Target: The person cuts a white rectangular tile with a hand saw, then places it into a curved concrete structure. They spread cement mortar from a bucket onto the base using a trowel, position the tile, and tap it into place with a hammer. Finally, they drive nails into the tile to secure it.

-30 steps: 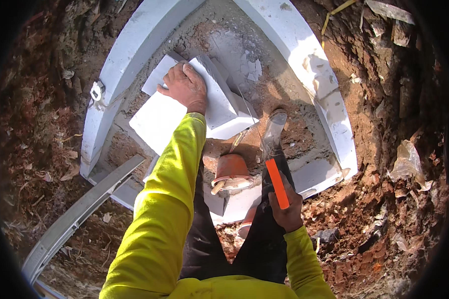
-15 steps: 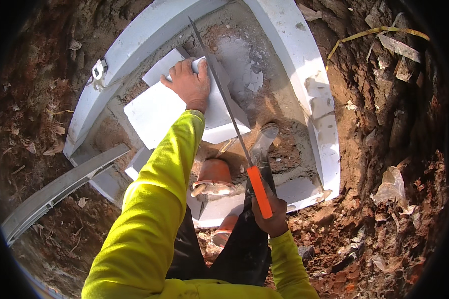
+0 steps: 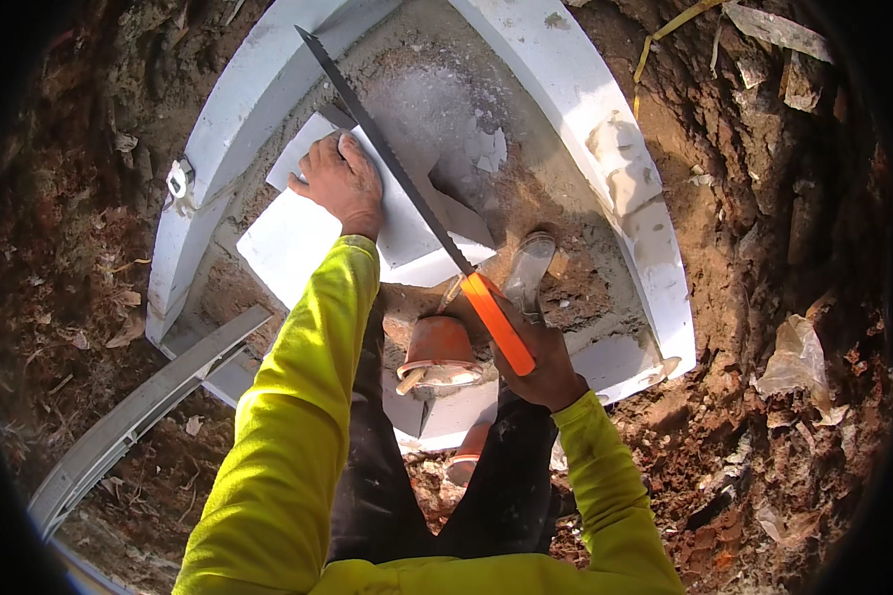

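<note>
A white masonry block (image 3: 290,246) lies tilted inside the curved white-block enclosure. My left hand (image 3: 341,184) bears down on its top, fingers bent over the far edge. In my right hand (image 3: 548,363) is a handsaw (image 3: 498,322), gripped by its orange handle. The long toothed blade slants up and left across the block, just right of my left hand, its tip reaching the enclosure's left wall. Whether the teeth have cut into the block I cannot tell. White dust covers the ground beyond it.
The curved white wall (image 3: 590,109) surrounds the work. An orange bucket (image 3: 441,342) with a wooden handle in it stands between my legs. A grey metal straightedge (image 3: 139,382) leans at left. A tape measure (image 3: 180,181) rests on the left wall. My boot (image 3: 533,263) is inside.
My right hand has pushed the saw forward and up-left, so its tip now reaches the left wall. My left hand stays on the block. The view has shifted slightly.
</note>
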`<state>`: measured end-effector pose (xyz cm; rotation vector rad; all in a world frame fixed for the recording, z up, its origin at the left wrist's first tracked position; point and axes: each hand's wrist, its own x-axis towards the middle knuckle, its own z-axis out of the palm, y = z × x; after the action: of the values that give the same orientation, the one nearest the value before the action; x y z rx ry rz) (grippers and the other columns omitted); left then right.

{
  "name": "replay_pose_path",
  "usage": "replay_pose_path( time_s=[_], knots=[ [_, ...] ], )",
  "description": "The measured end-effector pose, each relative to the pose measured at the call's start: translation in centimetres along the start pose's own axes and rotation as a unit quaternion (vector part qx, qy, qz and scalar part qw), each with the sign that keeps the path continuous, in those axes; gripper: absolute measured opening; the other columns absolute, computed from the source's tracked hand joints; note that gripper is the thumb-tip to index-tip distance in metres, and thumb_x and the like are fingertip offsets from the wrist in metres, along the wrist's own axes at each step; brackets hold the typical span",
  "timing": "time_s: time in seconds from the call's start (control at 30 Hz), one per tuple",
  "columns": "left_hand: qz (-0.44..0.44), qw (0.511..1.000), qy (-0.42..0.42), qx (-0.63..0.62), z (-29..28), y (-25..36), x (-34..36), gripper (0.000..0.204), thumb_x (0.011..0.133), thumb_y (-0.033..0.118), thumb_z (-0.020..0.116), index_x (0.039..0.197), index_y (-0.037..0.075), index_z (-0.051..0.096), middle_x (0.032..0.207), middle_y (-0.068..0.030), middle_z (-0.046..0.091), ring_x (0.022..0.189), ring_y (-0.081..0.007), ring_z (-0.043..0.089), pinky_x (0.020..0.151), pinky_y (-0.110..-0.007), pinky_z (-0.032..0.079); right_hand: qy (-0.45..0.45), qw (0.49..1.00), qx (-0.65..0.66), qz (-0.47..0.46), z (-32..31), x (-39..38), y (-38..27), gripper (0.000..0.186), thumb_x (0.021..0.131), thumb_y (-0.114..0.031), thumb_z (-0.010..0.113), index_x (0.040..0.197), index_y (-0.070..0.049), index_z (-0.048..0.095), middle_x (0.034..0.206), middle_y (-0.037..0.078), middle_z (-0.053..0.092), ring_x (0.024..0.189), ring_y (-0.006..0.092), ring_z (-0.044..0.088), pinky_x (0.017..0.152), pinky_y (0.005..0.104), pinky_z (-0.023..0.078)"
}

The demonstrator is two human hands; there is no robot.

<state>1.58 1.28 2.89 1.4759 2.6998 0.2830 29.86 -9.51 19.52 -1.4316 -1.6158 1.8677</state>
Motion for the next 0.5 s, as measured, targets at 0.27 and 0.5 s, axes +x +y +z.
replay_pose_path(
  time_s=[0.27, 0.5],
  knots=[
    [0.035, 0.999, 0.034, -0.011, 0.6, -0.7, 0.2, 0.027, 0.096, 0.029, 0.049, 0.102, 0.013, 0.07, 0.102, -0.0043, 0.066, 0.105, -0.0266, 0.056, 0.109, -0.058, 0.02, -0.053, 0.998, 0.005, 0.016, -1.2, 0.1, 0.4, 0.071, 0.08, -0.005, 0.065, 0.146, -0.005, 0.042, 0.088, 0.021, 0.066, 0.073, 0.0398, 0.065, 0.067, 0.0437, 0.055],
    [0.032, 0.999, 0.019, -0.024, -0.1, -1.1, 0.1, 0.027, 0.098, 0.027, 0.047, 0.102, 0.012, 0.07, 0.103, -0.0044, 0.065, 0.105, -0.0261, 0.056, 0.109, -0.058, 0.019, -0.026, 0.999, -0.027, 0.03, -1.3, -4.0, -1.7, 0.068, 0.08, -0.004, 0.065, 0.144, -0.002, 0.043, 0.086, 0.02, 0.066, 0.074, 0.0397, 0.066, 0.067, 0.0449, 0.055]
  ],
)
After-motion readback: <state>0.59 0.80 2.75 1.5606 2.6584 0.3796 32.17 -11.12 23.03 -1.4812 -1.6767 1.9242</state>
